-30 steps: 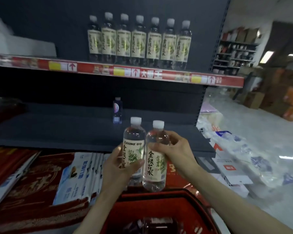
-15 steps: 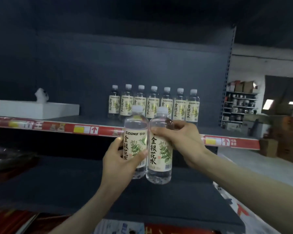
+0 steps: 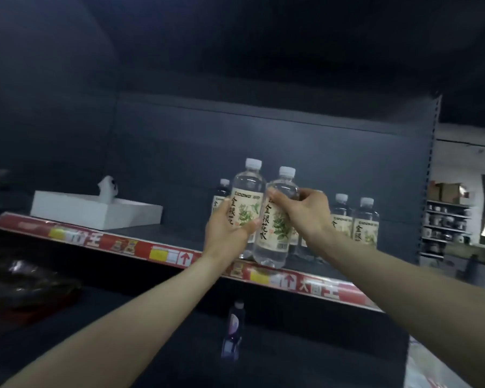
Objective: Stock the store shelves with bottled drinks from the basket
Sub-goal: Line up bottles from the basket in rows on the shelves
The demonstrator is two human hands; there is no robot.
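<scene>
Holding: a person's left hand [image 3: 230, 231] grips one clear bottle [image 3: 247, 196] round its label, thumb across the front. The right hand [image 3: 305, 214] grips a second clear bottle [image 3: 273, 239] high on its shoulder, fingers curled over it.
Hands: close together, each clamped on its own bottle; the two bottles stand upright and touch side by side.
Bottles' place: just above the red price strip [image 3: 118, 243], at the front edge of the upper shelf [image 3: 179, 233]. Whether their bases rest on the shelf cannot be told (the right one's base overlaps the strip).
Stocked row: more bottles of the same label [image 3: 366, 225] stand behind the strip, to the right of and behind the held pair; one shows past the left hand.
Left along the strip: a white box [image 3: 95, 211] sits on the shelf, well apart from the hands.
Below the strip: a small dark bottle [image 3: 234, 329] stands alone on the lower shelf [image 3: 123, 331], under the held pair.
Beyond the strip's right end: a distant rack [image 3: 445, 225] of goods, blurred.
</scene>
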